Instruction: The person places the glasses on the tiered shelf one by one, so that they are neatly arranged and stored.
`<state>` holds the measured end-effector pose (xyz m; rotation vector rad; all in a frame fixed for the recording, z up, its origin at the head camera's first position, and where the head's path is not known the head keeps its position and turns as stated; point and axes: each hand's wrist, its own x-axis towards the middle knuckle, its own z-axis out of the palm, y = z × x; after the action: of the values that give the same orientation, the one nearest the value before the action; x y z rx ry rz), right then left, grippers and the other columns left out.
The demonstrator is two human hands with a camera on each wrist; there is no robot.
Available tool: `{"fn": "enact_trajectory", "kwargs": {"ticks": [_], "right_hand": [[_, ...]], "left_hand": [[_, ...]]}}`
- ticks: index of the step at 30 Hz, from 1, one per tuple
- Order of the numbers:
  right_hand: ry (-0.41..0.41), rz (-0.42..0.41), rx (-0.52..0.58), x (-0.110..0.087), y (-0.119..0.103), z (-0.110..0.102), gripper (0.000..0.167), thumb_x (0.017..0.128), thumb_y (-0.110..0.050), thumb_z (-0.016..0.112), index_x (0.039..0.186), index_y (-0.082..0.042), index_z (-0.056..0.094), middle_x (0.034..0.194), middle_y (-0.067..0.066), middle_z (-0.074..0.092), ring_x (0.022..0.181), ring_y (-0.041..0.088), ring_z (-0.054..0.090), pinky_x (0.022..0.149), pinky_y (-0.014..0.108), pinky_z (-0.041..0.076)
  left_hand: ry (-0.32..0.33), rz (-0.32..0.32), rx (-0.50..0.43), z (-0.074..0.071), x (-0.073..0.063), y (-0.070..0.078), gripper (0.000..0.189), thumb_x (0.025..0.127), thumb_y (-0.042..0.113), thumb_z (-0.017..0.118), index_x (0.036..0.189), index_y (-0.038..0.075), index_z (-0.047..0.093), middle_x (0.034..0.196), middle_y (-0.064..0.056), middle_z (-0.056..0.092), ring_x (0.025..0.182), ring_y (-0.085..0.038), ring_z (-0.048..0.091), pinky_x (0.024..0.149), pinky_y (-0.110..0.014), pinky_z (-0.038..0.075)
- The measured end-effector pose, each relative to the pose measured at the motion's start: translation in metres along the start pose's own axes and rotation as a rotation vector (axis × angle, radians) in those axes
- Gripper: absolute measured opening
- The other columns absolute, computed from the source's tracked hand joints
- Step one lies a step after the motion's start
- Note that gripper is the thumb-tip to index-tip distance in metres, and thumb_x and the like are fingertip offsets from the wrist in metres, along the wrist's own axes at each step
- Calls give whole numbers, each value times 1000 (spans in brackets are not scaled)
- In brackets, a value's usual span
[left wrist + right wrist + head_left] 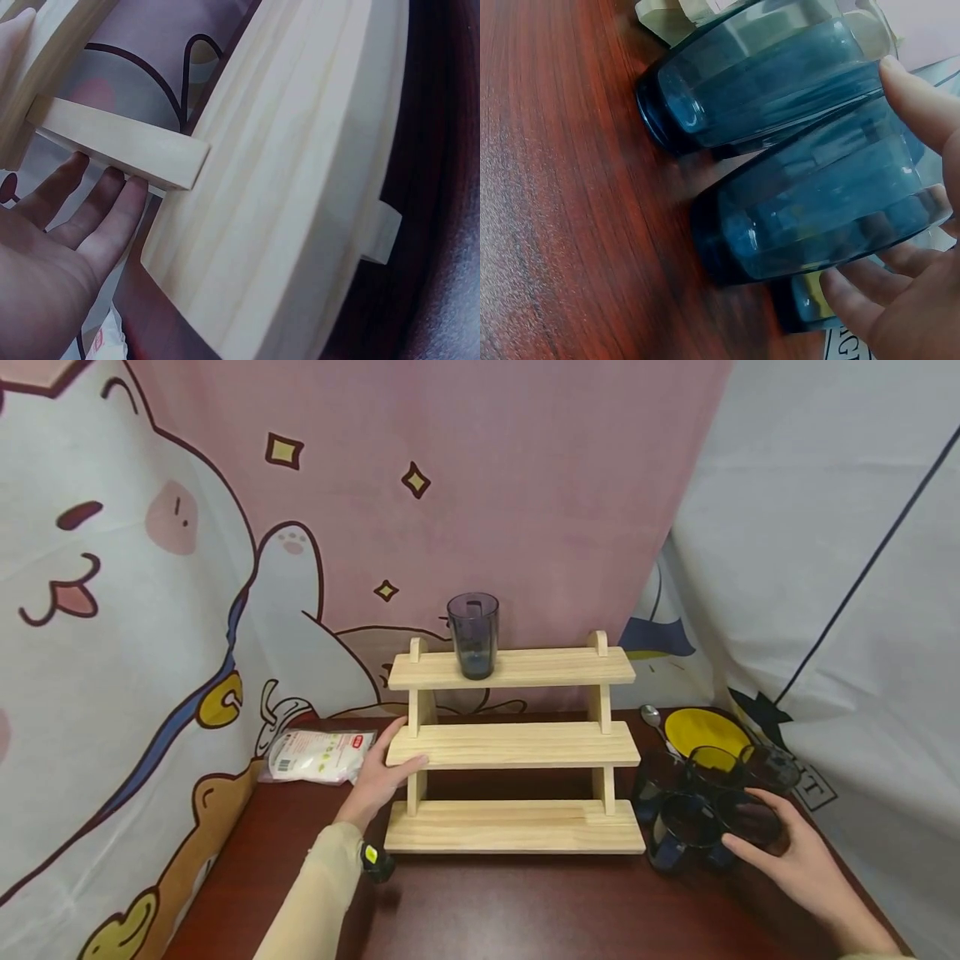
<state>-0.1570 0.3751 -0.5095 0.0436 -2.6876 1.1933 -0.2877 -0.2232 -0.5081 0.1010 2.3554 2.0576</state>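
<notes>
A three-tier wooden display rack [517, 745] stands on the table. My left hand [375, 783] grips it at the left end of the middle shelf, thumb on the board; in the left wrist view the fingers [112, 225] lie against a wooden upright [124, 142]. On the top shelf, left of centre, stands a dark blue glass tumbler [474, 639]. To the right of the rack, my right hand [798, 856] holds another blue tumbler [810, 206] near its rim, thumb on one side and fingers on the other. Several matching tumblers, one of them [684, 831] close beside it, are grouped there.
Behind the tumblers lie a yellow plate [701, 727] and a metal spoon [651, 717]. A white plastic packet [318, 756] lies on the dark red table [480, 906] left of the rack. Printed cloth [540, 485] hangs behind and at both sides.
</notes>
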Motion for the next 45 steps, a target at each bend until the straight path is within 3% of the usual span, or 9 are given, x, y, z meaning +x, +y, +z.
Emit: {"fn": "enact_trajectory", "kwargs": {"ticks": [3, 9, 12, 17, 27, 41, 45], "right_hand": [[31, 14, 13, -2, 3, 2, 88, 90, -23, 88, 155, 1, 34, 134, 24, 57, 95, -19, 51, 67, 16, 52], [70, 66, 105, -5, 7, 3, 81, 89, -21, 88, 153, -10, 39, 122, -22, 58, 101, -20, 53, 75, 7, 48], [80, 92, 142, -7, 7, 4, 79, 90, -22, 87, 153, -16, 39, 118, -31, 57, 101, -18, 55, 74, 9, 49], [107, 151, 163, -8, 7, 5, 79, 90, -27, 87, 154, -26, 40, 116, -32, 56, 99, -17, 55, 72, 11, 50], [170, 176, 258, -10, 9, 7, 82, 88, -13, 88, 154, -27, 42, 120, -31, 56, 100, -16, 58, 72, 11, 53], [215, 202, 294, -17, 8, 2, 78, 90, -11, 85, 154, -29, 45, 115, -31, 59, 99, -14, 57, 72, 9, 50], [219, 138, 509, -18, 4, -2, 75, 91, 3, 80, 154, -21, 47, 118, -22, 65, 101, -9, 63, 74, 11, 53]], "left_hand": [[2, 2, 5, 0, 0, 0, 87, 89, 29, 88, 160, 43, 39, 153, -10, 51, 115, -25, 64, 93, -40, 56], [5, 0, 16, 1, -1, 1, 87, 89, 30, 88, 159, 46, 39, 156, -9, 50, 117, -26, 63, 95, -39, 55], [6, -3, 19, 1, -1, 2, 86, 89, 31, 88, 159, 47, 39, 157, -8, 48, 118, -27, 63, 95, -40, 54], [9, -4, 27, 2, -2, 5, 86, 89, 31, 88, 158, 47, 40, 159, -5, 45, 122, -28, 60, 96, -41, 54], [10, -2, 26, 1, -1, 2, 85, 89, 31, 88, 158, 47, 40, 159, -5, 44, 120, -28, 62, 95, -41, 55], [5, 12, 0, 0, 0, 0, 85, 90, 27, 87, 159, 45, 40, 156, -8, 48, 117, -26, 64, 94, -39, 55], [2, 11, -8, -1, 1, -1, 85, 90, 27, 87, 159, 45, 40, 156, -9, 48, 117, -26, 64, 95, -40, 55]]}}
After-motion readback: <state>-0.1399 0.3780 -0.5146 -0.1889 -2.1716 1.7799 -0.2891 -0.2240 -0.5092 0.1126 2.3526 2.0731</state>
